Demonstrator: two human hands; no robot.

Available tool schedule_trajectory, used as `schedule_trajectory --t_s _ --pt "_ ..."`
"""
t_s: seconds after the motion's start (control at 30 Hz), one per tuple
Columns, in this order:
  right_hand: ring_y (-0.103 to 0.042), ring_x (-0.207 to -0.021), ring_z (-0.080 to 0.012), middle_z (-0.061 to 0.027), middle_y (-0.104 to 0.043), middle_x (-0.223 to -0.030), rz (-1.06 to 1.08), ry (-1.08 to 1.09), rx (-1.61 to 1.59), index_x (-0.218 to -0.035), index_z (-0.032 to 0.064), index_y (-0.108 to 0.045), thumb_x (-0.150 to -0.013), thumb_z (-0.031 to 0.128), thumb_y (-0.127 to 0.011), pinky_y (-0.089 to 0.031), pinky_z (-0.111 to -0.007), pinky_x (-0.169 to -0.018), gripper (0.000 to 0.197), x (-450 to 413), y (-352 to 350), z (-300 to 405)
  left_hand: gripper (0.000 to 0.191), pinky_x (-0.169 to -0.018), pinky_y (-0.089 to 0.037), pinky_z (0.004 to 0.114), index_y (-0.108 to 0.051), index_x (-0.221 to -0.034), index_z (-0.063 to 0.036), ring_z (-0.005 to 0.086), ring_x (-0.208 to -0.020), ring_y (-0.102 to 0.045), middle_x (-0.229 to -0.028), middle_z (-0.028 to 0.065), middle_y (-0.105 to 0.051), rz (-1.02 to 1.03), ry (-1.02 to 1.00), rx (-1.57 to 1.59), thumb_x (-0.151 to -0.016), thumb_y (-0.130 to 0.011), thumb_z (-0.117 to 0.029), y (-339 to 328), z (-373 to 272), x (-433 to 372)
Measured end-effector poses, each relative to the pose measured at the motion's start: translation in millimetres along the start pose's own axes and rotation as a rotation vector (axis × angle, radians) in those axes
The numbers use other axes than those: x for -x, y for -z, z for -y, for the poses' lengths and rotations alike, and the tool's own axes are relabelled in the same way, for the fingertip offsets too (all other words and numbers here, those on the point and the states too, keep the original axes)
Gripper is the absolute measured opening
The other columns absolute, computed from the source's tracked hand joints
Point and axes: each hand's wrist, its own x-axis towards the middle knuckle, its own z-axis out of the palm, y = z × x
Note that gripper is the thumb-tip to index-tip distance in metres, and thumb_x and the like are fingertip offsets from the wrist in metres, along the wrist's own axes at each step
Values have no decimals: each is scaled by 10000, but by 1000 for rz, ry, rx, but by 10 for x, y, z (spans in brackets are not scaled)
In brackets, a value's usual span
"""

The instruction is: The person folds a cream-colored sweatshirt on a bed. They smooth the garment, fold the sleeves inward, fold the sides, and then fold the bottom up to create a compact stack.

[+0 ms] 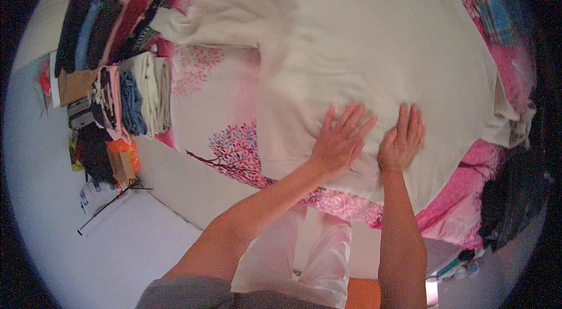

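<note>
A cream long-sleeved garment (373, 45) lies spread over a pink and white bedspread (246, 151) with a printed tree pattern. Flat on the garment's lower part rests my left hand (340, 138), its fingers apart and nothing held. My right hand (401, 140) is just to the right of it, also palm down on the cloth, with the fingers near each other. Small wrinkles run around both hands. One sleeve stretches towards the upper left; cloth is bunched at the right edge.
Folded clothes (151, 94) stand in a row at the left, with dark folded garments (74, 23) above them. A plaid cloth (489, 1) lies at the upper right. Something dark (511, 195) is at the right edge. A thin-legged stand (107, 206) is at the lower left.
</note>
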Motion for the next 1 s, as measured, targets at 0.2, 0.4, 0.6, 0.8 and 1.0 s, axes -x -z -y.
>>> schedule_trajectory --t_s 0.2,0.4,0.6,0.8,1.0 --pt "-350 -1365 -311 -121 -385 -1473 44 -5 44 -1417 152 -432 -829 125 -468 -215 -520 -1127 590 -3 14 24 629 -1118 -210 561 -413 -1411 -152 314 -1388 -292 -1494 122 -332 107 33 -111 -824 -612 -263 176 559 548" --pt "-355 -1356 -328 -136 -391 -1462 34 8 31 -1420 143 -423 -832 146 -464 -214 -532 -1122 590 -5 29 21 622 -1110 -225 545 -410 -1401 -137 294 -1366 -325 -1471 105 -363 73 219 -180 -818 -604 -234 527 915 974" --pt "-372 -1343 -326 -144 -407 -1446 45 -7 20 -1397 131 -456 -831 163 -465 -243 -542 -1104 567 -20 32 -3 636 -1084 -255 534 -397 -1383 -75 298 -1322 -366 -1430 134 -395 -53 333 -76 -790 -615 -150 734 830 667" --pt "-375 -1337 -334 -143 -407 -1441 75 -9 26 -1379 120 -467 -833 154 -471 -251 -546 -1099 547 -20 8 -10 625 -1106 -237 524 -382 -1395 -59 341 -1321 -367 -1429 146 -400 -287 63 11 -805 -587 -74 710 839 -1046" --pt "-377 -1332 -345 -152 -414 -1429 109 -46 5 -1368 127 -474 -815 143 -479 -251 -558 -1091 553 -32 10 -5 586 -1142 -174 532 -380 -1422 -154 282 -1391 -289 -1475 101 -357 -288 -22 -191 -864 -554 -188 576 1047 -2243"
